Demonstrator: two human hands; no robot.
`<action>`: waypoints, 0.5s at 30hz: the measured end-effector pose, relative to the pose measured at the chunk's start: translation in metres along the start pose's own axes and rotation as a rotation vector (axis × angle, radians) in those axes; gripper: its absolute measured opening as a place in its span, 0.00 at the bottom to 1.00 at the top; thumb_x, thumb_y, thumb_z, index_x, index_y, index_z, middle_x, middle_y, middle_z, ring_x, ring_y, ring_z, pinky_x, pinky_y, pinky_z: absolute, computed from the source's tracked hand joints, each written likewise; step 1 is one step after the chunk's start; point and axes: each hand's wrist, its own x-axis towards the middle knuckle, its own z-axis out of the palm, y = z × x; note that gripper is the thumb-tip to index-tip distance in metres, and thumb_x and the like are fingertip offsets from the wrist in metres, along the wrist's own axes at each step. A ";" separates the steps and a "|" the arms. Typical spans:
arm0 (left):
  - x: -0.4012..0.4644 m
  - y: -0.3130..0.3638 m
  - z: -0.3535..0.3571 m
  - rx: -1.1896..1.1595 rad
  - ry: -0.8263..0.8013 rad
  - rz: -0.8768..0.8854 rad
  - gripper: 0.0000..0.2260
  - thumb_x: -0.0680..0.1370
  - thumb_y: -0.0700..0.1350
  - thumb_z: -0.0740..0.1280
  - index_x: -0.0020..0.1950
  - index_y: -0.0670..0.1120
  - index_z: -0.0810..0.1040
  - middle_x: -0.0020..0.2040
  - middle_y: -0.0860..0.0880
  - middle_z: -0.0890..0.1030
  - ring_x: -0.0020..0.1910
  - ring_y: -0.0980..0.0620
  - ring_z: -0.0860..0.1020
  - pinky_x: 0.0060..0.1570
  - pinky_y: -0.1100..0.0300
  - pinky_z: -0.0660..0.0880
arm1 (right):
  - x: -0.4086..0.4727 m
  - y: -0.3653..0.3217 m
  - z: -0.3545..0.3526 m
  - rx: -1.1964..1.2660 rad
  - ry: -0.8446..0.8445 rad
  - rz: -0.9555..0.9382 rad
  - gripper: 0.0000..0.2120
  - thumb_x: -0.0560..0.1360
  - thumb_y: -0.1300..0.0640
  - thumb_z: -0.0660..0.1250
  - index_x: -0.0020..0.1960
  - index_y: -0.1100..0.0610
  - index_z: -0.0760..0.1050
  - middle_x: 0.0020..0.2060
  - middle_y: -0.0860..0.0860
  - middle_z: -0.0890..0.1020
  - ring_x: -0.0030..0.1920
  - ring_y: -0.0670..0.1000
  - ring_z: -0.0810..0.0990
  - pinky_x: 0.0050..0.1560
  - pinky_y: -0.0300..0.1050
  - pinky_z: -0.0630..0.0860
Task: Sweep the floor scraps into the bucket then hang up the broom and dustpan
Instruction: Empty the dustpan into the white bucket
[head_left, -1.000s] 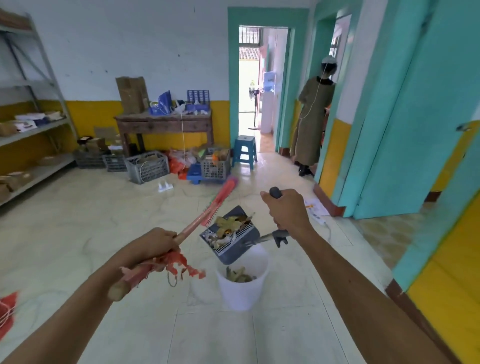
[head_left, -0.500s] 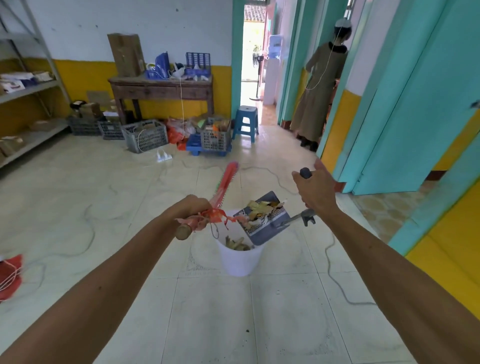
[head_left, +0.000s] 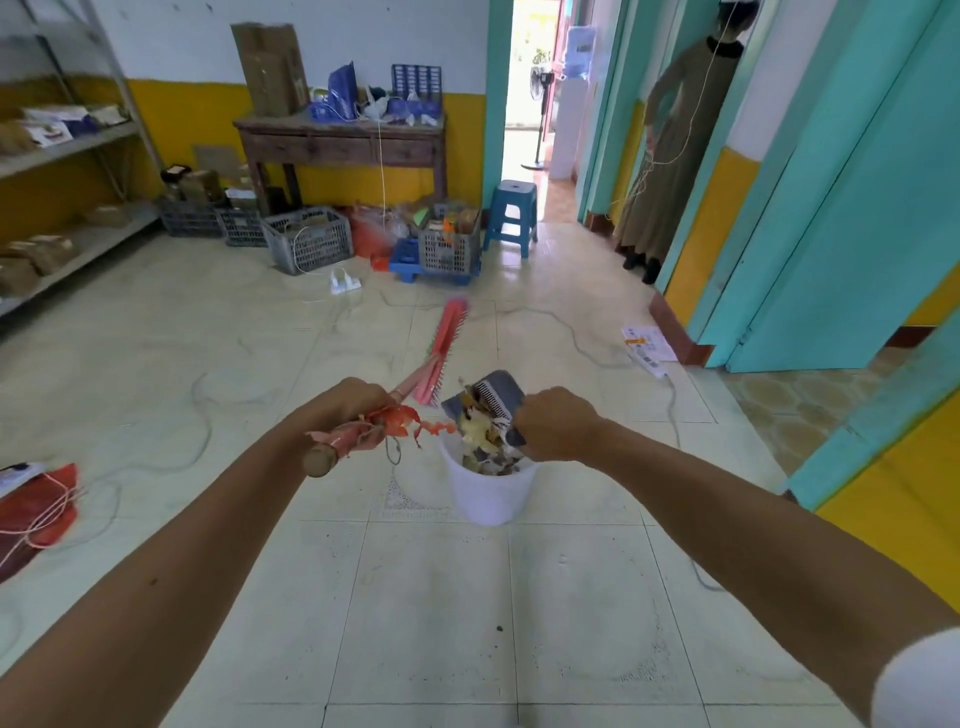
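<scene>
A white bucket (head_left: 488, 496) stands on the tiled floor in the middle of the view, with scraps (head_left: 483, 439) piled at its mouth. My right hand (head_left: 558, 423) grips the handle of a grey-blue dustpan (head_left: 498, 389), tipped steeply over the bucket so the scraps slide down. My left hand (head_left: 353, 402) holds the red broom (head_left: 444, 338) by its wooden handle, wrapped in torn red plastic. The broom head points away from me, raised above the floor left of the dustpan.
Grey crates (head_left: 306, 239) and a wooden table (head_left: 343, 140) line the far wall, with metal shelves (head_left: 62, 156) at left. A blue stool (head_left: 511, 210) stands by the doorway, and a person (head_left: 670, 150) stands at right. Cables (head_left: 576, 338) and a power strip (head_left: 647, 364) lie on the floor. Red bag (head_left: 36, 512) at left.
The dustpan has tipped further and dropped onto the bucket's mouth, and scraps now slide in. My right hand moved left and down. The view tilted downward.
</scene>
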 end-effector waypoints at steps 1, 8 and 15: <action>0.003 -0.002 -0.002 -0.006 0.007 -0.023 0.08 0.82 0.42 0.59 0.46 0.43 0.74 0.32 0.52 0.80 0.19 0.62 0.77 0.16 0.73 0.69 | 0.001 -0.005 0.002 -0.083 -0.047 -0.079 0.11 0.75 0.55 0.63 0.35 0.57 0.73 0.25 0.49 0.62 0.27 0.54 0.68 0.31 0.43 0.66; 0.013 -0.017 -0.010 0.175 0.085 -0.015 0.11 0.81 0.43 0.60 0.42 0.40 0.77 0.29 0.49 0.82 0.22 0.56 0.78 0.22 0.67 0.73 | 0.022 -0.002 -0.003 -0.185 -0.105 -0.161 0.13 0.77 0.54 0.61 0.38 0.61 0.76 0.28 0.52 0.72 0.29 0.55 0.73 0.32 0.43 0.72; 0.020 -0.026 -0.015 0.097 0.090 -0.028 0.10 0.80 0.42 0.61 0.41 0.41 0.77 0.25 0.51 0.81 0.20 0.57 0.77 0.20 0.68 0.74 | 0.025 0.022 -0.012 -0.379 -0.157 -0.286 0.07 0.71 0.62 0.63 0.36 0.56 0.68 0.34 0.55 0.80 0.30 0.55 0.76 0.34 0.46 0.76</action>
